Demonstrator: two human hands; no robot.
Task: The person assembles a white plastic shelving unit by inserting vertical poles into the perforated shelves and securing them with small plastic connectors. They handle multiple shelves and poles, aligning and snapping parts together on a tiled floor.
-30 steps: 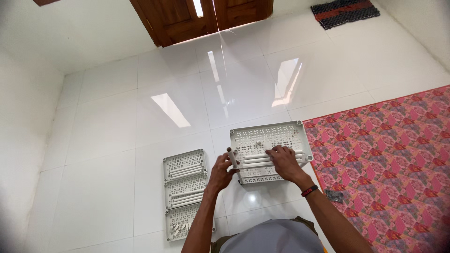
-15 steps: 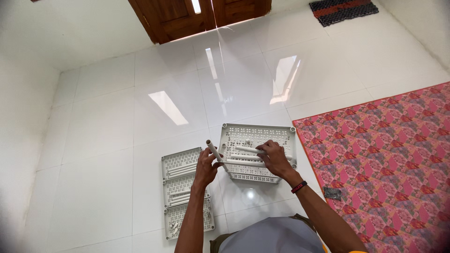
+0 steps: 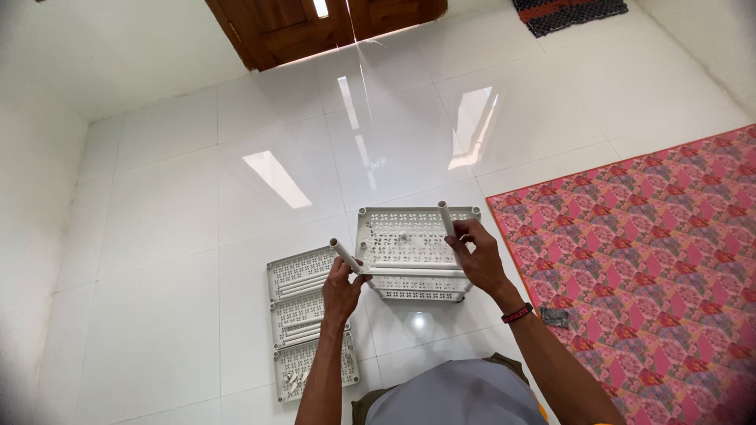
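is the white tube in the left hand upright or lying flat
Tilted, not flat: the left hand holds the white tube off the floor, its open end up.

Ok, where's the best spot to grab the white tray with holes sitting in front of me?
Probably by its two short ends, one hand each, coming from above. The white tray lies flat on the floor, wide and rectangular, with a raised rim there to hook fingers under.

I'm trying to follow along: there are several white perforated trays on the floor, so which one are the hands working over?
The larger tray lying alone by the pink rug. Both hands, left and right, hold white tubes over it; the other trays lie in a row to the left.
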